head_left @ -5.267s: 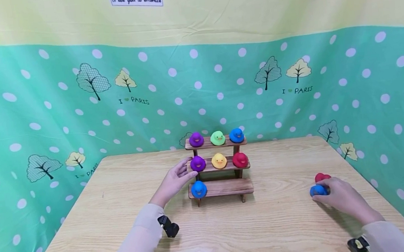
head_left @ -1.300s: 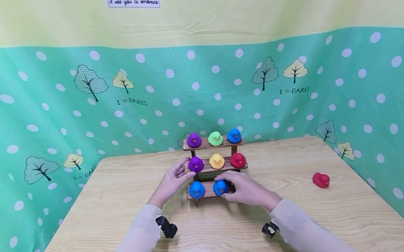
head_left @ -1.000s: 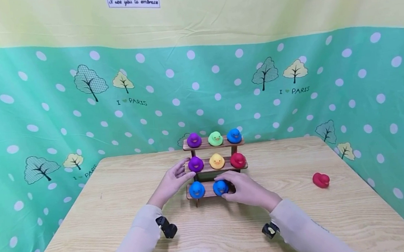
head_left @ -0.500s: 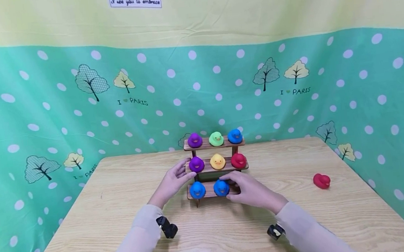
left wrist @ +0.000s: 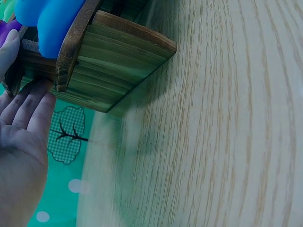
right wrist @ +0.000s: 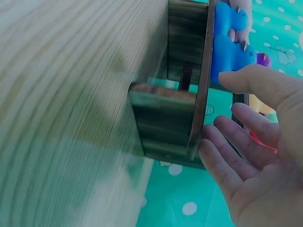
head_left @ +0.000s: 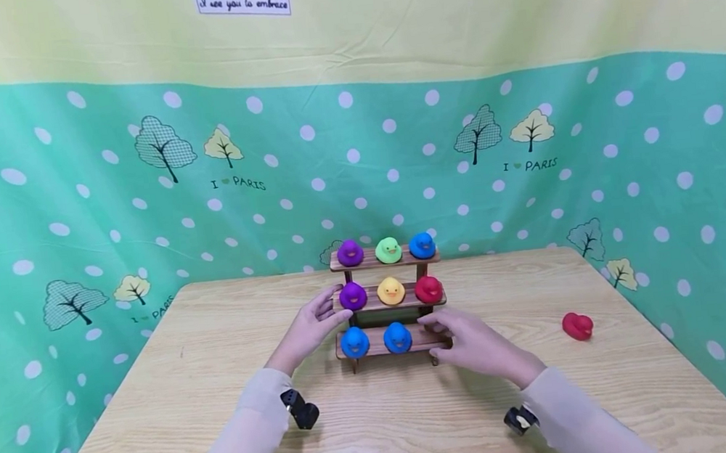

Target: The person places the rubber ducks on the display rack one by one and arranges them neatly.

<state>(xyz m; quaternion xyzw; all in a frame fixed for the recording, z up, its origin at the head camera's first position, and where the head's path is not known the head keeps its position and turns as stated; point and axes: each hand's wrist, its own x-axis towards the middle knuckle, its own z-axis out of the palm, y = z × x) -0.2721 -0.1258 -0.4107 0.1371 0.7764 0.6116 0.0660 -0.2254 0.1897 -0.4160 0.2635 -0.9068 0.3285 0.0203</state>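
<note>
A three-tier wooden display shelf (head_left: 418,337) holds rubber ducks. My left hand (head_left: 310,328) holds its left end at the middle tier, thumb in front and fingers behind, beside a purple duck (head_left: 353,296). At the bottom tier's right end, my right hand (head_left: 475,340) has its fingers loosely spread, nothing between them. On that tier sit a blue duck (head_left: 354,342) at the left and another blue duck (head_left: 398,337) in the middle. The right wrist view shows the right thumb overlapping the nearer blue duck (right wrist: 232,59). A red duck (head_left: 577,326) lies on the table at the right.
Purple, green and blue ducks line the top tier; a yellow duck (head_left: 391,291) and a red duck (head_left: 429,289) share the middle tier with the purple one. Behind the wooden table (head_left: 245,296) hangs a green dotted cloth (head_left: 270,213).
My right hand brought a blue duck from the table's right side to the bottom tier's middle, let go of it and drew back to the right. My left hand stayed at the shelf.
</note>
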